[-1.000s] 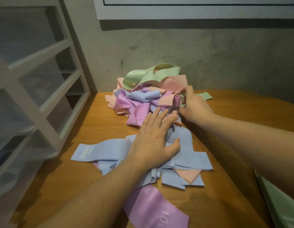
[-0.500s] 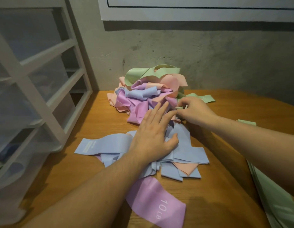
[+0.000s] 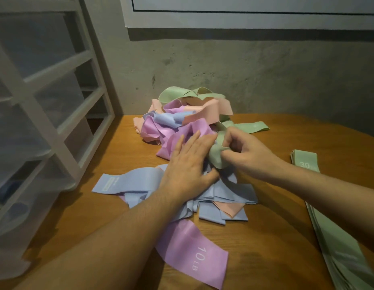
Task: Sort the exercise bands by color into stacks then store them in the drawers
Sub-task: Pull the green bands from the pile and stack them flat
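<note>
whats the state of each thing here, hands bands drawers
left hand: flat, fingers straight, pressing on the mixed pile
right hand: fingers curled, pinching a green band
green band: partly pulled from the pile, bunched in the grip
mixed pile: tangled, unsorted, pink, purple, blue and green
blue bands: loosely heaped, not squared up
green stack: laid flat at the right
purple band: flat, alone
drawers: shut

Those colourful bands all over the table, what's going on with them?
A person is sorting exercise bands by colour. The right hand pinches a green band that runs out of the mixed pile, while the left hand presses flat on the blue bands beside it. A stack of green bands already lies at the right edge of the table. The drawer unit stands on the left; what it holds cannot be made out.
</note>
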`<move>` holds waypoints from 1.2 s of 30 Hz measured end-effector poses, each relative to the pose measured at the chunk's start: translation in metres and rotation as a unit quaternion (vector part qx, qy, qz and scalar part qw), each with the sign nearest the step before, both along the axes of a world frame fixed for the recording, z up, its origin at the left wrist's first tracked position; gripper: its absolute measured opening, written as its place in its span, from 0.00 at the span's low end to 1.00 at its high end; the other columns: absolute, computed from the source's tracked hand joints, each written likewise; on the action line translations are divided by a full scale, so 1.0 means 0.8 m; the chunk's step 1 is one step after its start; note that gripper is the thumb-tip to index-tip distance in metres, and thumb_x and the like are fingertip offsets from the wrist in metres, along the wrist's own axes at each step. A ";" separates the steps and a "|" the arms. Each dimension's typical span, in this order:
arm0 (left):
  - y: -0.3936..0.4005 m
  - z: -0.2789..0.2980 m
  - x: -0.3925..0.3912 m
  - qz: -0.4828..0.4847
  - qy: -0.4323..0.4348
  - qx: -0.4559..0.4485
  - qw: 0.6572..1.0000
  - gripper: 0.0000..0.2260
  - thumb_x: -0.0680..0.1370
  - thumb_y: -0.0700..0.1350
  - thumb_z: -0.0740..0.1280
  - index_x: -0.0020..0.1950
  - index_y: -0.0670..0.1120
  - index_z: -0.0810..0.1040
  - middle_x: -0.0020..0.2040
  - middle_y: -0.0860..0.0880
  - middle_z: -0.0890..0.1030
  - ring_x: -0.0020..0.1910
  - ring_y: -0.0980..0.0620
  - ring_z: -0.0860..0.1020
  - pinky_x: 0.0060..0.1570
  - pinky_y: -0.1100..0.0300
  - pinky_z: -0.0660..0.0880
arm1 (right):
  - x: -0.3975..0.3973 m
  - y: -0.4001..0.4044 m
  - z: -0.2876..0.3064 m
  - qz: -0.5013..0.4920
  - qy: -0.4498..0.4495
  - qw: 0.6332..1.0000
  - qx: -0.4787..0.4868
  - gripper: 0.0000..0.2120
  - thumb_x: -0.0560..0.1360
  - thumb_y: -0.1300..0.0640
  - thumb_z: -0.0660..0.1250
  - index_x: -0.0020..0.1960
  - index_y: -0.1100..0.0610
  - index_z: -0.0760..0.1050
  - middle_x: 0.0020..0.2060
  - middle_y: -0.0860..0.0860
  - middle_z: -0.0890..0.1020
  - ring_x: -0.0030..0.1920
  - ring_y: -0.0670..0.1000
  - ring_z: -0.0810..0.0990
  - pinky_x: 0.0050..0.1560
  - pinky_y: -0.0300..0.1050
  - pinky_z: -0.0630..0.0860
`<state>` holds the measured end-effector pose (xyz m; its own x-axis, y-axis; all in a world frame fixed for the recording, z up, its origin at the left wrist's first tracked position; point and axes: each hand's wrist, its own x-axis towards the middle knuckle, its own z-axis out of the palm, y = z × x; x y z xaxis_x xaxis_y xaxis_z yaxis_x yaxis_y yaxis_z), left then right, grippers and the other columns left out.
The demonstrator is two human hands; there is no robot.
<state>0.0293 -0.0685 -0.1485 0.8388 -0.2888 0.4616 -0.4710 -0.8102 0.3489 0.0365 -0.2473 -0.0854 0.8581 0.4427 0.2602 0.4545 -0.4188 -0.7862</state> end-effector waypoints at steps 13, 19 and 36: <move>0.002 -0.006 0.003 0.074 -0.024 0.003 0.997 0.30 0.79 0.56 0.63 0.80 0.55 0.60 0.72 0.52 0.69 0.72 0.52 0.63 0.78 0.51 0.53 | 0.006 -0.008 0.007 -0.103 -0.031 0.983 -0.152 0.09 0.77 0.45 0.69 0.44 0.50 0.83 0.37 0.45 0.82 0.39 0.45 0.79 0.37 0.44 0.76; 0.004 -0.002 -0.002 0.117 -0.040 0.011 0.992 0.22 0.76 0.60 0.58 0.70 0.59 0.72 0.73 0.51 0.64 0.73 0.48 0.59 0.74 0.46 0.52 | -0.018 -0.022 0.014 -0.024 -0.064 0.989 -0.131 0.09 0.77 0.49 0.70 0.44 0.54 0.84 0.39 0.47 0.81 0.42 0.47 0.78 0.39 0.44 0.74; 0.006 0.002 -0.014 -0.040 -0.126 -0.153 0.979 0.22 0.79 0.46 0.60 0.74 0.51 0.71 0.65 0.45 0.79 0.65 0.49 0.74 0.75 0.40 0.62 | -0.065 -0.037 0.057 -0.168 0.241 0.923 0.248 0.11 0.83 0.56 0.61 0.57 0.61 0.80 0.29 0.49 0.72 0.29 0.44 0.68 0.29 0.35 0.69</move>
